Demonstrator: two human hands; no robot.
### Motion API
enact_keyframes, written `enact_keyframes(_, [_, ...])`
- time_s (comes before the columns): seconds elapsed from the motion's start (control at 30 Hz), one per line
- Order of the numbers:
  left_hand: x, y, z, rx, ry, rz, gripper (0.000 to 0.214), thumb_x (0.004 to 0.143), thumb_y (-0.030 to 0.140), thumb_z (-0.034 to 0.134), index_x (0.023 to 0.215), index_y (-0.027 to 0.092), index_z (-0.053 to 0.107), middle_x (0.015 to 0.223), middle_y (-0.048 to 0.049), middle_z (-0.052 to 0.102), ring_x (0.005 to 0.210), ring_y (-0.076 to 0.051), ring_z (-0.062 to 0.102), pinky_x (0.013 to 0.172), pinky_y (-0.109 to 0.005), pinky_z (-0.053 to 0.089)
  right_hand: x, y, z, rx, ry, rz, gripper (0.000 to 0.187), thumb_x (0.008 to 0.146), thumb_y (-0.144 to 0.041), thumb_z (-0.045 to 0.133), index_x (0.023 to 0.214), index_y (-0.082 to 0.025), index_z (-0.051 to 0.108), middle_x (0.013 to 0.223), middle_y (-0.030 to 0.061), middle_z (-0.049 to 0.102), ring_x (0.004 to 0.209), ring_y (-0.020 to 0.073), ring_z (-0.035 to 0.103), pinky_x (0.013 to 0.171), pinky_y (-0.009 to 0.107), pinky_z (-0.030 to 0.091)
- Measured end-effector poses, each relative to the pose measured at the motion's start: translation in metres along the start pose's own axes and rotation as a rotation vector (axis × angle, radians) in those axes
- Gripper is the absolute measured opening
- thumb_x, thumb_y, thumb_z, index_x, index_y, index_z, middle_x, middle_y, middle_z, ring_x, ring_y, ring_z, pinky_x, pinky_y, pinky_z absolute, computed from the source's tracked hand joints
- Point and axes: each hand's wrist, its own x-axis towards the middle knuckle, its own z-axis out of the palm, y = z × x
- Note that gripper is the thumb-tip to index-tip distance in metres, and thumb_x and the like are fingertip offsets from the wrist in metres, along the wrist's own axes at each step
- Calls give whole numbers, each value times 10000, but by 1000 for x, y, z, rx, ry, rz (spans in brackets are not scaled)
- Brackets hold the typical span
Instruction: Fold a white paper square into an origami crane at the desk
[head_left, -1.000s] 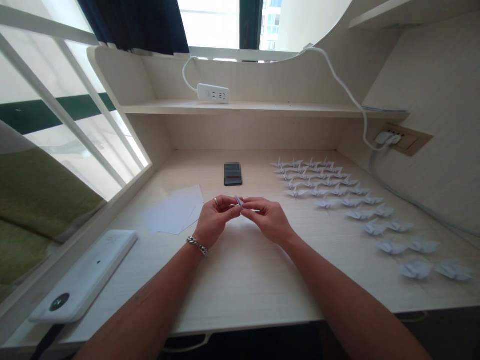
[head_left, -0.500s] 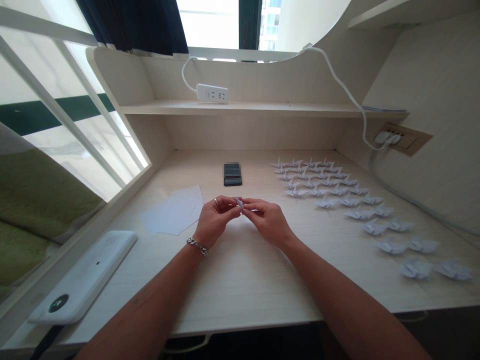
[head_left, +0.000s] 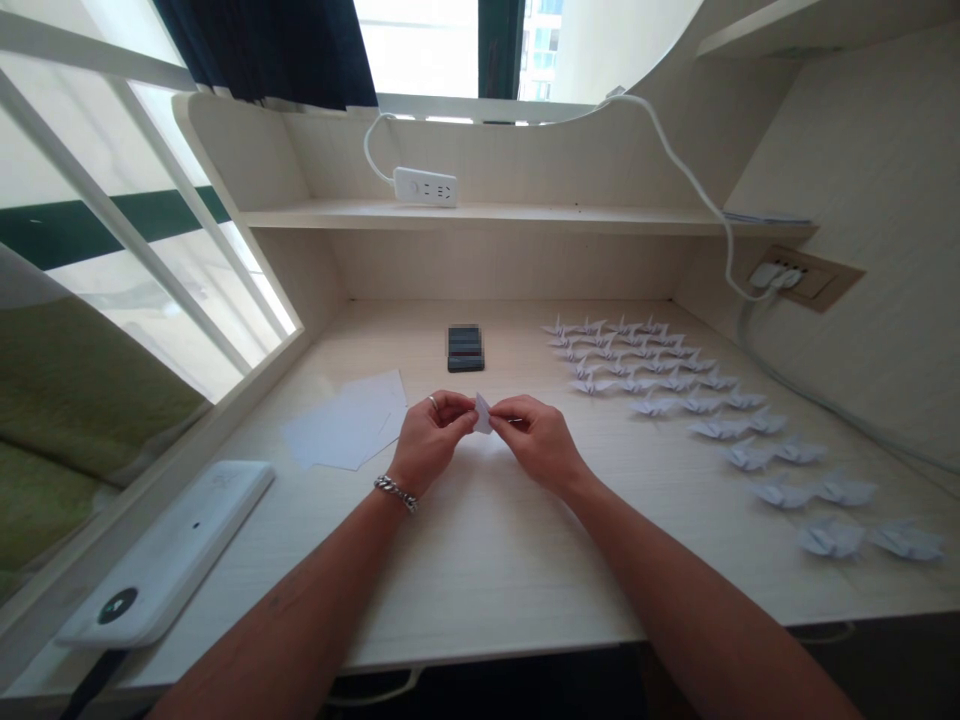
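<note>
Both hands meet over the middle of the pale wooden desk (head_left: 480,560). My left hand (head_left: 429,442), with a ring and a chain bracelet, pinches the left side of a small folded white paper piece (head_left: 482,413). My right hand (head_left: 538,440) pinches its right side. The paper stands up between the fingertips as a small pointed flap. Several finished white paper cranes (head_left: 675,385) lie in rows to the right of my hands. A loose stack of white paper sheets (head_left: 349,428) lies just left of my left hand.
A dark phone (head_left: 466,347) lies behind the hands. A white flat device (head_left: 169,555) sits at the desk's left front edge. On the shelf is a power strip (head_left: 424,186); its cable (head_left: 697,190) runs to the wall socket (head_left: 802,275) at right.
The paper piece has been turned and opened out between the fingertips, and more of its flat white face shows. The hands have stayed in the same place.
</note>
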Motion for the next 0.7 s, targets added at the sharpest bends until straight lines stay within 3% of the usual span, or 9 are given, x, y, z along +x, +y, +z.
enact_keyframes(0.23, [1,-2,-1,122,-5,35,233,654,227,770,811,136,625,784,-42,717,746,-158,677,727,-283,529,2,6,4,119,2,129,118,743,-228,649,842,-167,666,814,48,696,748,178,652,690,297,535])
enact_keyframes(0.37, [-1,-3,1,138,-16,43,246,665,255,772,826,139,625,800,-50,720,746,-158,679,718,-281,532,3,7,5,140,23,149,116,719,-242,671,798,-169,628,766,36,666,715,165,630,661,286,521])
enact_keyframes(0.53, [-2,-2,3,134,-3,26,258,656,304,784,794,133,648,775,-56,722,726,-169,677,691,-285,537,3,9,7,197,12,176,218,702,-241,689,897,-160,637,791,47,666,733,171,630,659,286,514])
enact_keyframes(0.7, [-1,-4,2,173,-3,42,278,649,338,789,792,128,676,790,-71,729,736,-182,677,708,-300,537,2,10,8,221,19,169,185,719,-277,692,853,-152,664,809,66,687,739,180,636,688,305,515])
